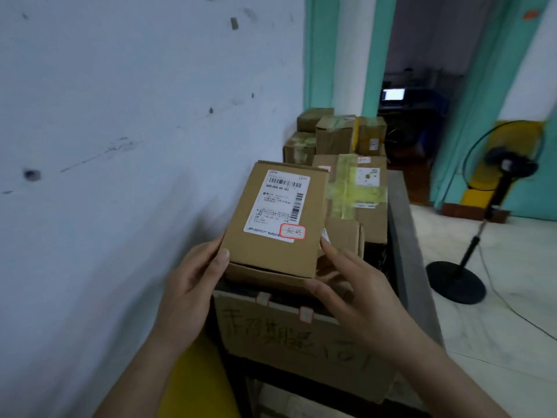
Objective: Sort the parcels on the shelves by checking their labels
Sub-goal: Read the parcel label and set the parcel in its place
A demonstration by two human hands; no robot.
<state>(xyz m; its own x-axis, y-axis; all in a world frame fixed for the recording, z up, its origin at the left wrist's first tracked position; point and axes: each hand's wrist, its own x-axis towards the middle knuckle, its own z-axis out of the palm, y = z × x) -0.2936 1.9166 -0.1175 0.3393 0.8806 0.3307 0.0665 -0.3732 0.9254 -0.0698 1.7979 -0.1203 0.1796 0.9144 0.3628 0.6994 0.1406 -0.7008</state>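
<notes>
A small cardboard parcel (271, 254) is held between both hands, its shipping label (278, 203) turned upward, with a red-bordered sticker (292, 231) at the label's near corner. The parcel's near left corner is gripped by the left hand (193, 285), thumb on top. Its near right corner is pinched by the right hand (355, 288). Directly beneath the hands an open carton (295, 342) with handwritten characters is seen. Beyond them, taped boxes (355, 188) are stacked.

One head-worn wide-angle view — facing forward and down, close above the parcel (271, 218), looking along the shelf (404, 236) beside the wall (120, 146) toward a far doorway (422, 70).
</notes>
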